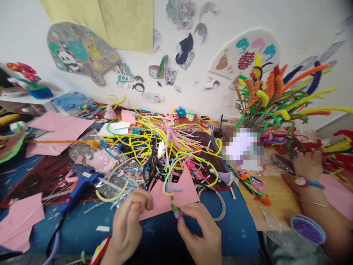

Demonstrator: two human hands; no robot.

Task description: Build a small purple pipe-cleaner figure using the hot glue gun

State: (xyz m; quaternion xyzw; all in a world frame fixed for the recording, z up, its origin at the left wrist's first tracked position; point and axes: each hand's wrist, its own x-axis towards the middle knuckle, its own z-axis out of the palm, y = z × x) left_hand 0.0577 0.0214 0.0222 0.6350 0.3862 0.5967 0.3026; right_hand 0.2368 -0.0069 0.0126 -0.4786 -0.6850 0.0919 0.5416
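Both hands low at table edge, over blue mat (237,224). Right hand (200,230): fingertips pinched shut on small purple-and-green piece (176,211), held just above mat, touching lower edge of pink paper (176,193). Left hand (129,221): fingers curled closed near paper's left corner; cannot tell if it grips anything. Scissors (152,165) and pile of pipe cleaners (162,138) behind paper. Blue glue gun (79,184) to left. Another person's hand (307,165) at far right, on table

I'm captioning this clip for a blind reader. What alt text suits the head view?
Two bare hands, left hand and right hand, pinch a small green-and-purple pipe-cleaner piece over a blue table. Beyond lie pink paper, black scissors, a blue glue gun and tangled pipe cleaners; another person's arm rests at right.
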